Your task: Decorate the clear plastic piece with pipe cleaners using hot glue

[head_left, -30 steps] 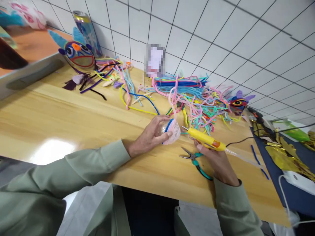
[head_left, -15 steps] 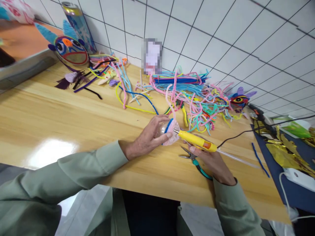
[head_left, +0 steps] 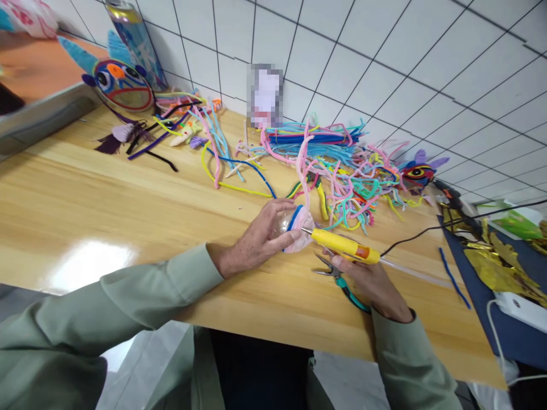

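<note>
My left hand [head_left: 265, 232] is closed around a small clear, rounded plastic piece [head_left: 280, 224] banded with blue and covered in pink pipe cleaner [head_left: 300, 239]. One loose pink end [head_left: 305, 182] rises from it and bends over the tabletop. In my right hand [head_left: 361, 276] is a yellow hot glue gun [head_left: 344, 244], its metal nozzle at the pink coils. A clear glue stick [head_left: 416, 271] sticks out of the gun's back. Pliers with teal and black handles [head_left: 348, 290] lie on the table, partly under my right hand.
Loose pipe cleaners [head_left: 342, 188] in many colours spread along the tiled wall [head_left: 384, 68]. A decorated face piece [head_left: 123, 85] and a can [head_left: 137, 42] stand at the back left. Another face piece [head_left: 419, 171] sits at the right. A black cord [head_left: 423, 229] runs rightward from the glue gun.
The loose pink pipe cleaner end has swung slightly to the right. The glue gun and my right hand have shifted a little right; my left hand keeps its hold.
</note>
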A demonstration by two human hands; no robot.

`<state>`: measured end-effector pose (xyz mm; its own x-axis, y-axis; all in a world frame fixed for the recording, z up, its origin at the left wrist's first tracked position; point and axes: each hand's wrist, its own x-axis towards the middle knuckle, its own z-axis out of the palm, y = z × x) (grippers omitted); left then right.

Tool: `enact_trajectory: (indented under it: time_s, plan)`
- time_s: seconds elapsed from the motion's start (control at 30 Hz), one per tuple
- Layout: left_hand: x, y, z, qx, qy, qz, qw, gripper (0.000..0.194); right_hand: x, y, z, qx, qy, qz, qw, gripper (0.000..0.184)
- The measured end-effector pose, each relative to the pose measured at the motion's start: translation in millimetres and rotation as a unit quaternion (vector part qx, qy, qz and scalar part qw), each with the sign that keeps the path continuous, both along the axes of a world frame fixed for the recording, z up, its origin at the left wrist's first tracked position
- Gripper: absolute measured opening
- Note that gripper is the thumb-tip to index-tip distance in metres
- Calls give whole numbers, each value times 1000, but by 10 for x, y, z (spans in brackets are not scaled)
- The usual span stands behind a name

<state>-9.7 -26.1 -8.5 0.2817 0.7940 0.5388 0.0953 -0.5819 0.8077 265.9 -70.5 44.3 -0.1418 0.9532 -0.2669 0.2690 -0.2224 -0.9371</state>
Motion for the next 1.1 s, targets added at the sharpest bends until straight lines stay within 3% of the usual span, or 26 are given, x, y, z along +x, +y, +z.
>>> enact_trajectory:
  time_s: [0.3,0.5,0.73,0.87,1.1]
  plan:
    - [6,-16,1,-20,-5,4,1000,46,46,3,-59,-12,5,-31,999,61]
    - [-10,-18,24,-20,1,3,1000,45,72,5,-123,-11,-6,1,1000,48]
    - [-8,-32,42,-58,-16,-5,998,44,64,21,-190,-2,6,17,1000,53]
    - [0,-33,33,-72,-22,-5,997,45,44,22,-160,19,-16,36,999,47]
    - [-6,-32,43,-75,-18,0,997,44,-45,23,-102,19,-1,-8,1000,46]
